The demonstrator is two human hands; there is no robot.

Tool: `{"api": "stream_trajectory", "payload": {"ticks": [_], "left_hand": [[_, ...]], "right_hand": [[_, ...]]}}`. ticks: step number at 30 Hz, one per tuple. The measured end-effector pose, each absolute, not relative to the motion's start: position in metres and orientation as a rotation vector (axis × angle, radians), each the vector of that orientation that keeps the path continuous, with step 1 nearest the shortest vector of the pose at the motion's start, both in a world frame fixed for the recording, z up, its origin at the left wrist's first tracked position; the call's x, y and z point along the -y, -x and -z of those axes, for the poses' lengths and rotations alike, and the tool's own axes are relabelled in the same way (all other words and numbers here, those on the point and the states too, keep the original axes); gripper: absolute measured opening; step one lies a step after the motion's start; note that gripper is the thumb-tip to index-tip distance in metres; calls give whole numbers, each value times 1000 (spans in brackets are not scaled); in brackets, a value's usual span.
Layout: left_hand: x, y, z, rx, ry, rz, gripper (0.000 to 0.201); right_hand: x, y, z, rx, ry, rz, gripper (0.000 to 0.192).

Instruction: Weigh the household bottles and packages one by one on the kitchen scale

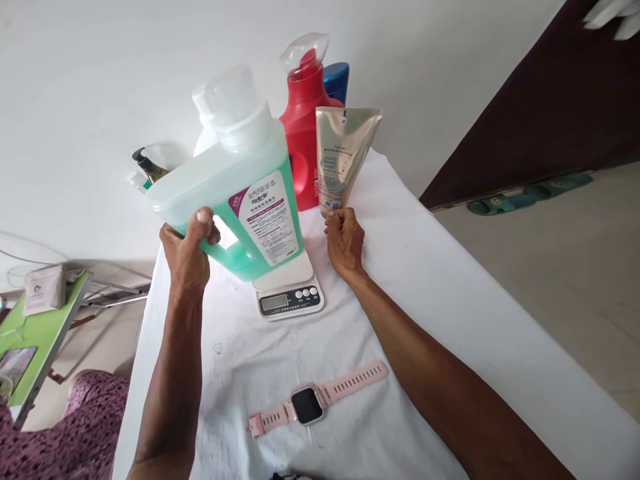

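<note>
Left hand [189, 248] clenched round jug [235, 187] handle, jug tilted, cap up-left, over scale [289, 290]. Right hand [345, 240] grips upright tube [343, 157], crimp up.

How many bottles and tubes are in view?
About 6: green jug in left hand, gold tube in right hand, red, blue, white, and a dark pump bottle; others may be hidden.

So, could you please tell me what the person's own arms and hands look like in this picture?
Both arms are bare from the bottom edge of the picture to the wrists: no sleeves show. The left hand and right hand wear no gloves, and no rings, bracelet or watch can be seen on them. No markings are visible.
</note>
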State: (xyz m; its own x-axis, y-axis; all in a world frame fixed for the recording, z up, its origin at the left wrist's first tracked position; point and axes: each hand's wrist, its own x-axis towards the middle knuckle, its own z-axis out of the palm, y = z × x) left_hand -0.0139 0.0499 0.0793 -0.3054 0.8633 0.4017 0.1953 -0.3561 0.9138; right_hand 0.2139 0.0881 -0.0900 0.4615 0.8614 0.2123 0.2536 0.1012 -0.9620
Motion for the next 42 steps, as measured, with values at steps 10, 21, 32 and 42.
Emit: {"api": "stream_trajectory", "payload": {"ticks": [10,21,32,42], "left_hand": [[-32,38,-69,-1407,-1426,-1679,55],[-46,88,42,-1593,-1074,-1771,69],[-48,97,60,-1706,-1289,-1605,61],[-47,96,58,-1790,-1351,-1500,50]], "right_hand": [[-86,-214,89,1066,1484,-594,20],[-89,-211,89,1029,1463,-629,24],[-87,-212,86,1044,1475,-635,24],[-88,-212,91,1048,1442,-615,28]]}}
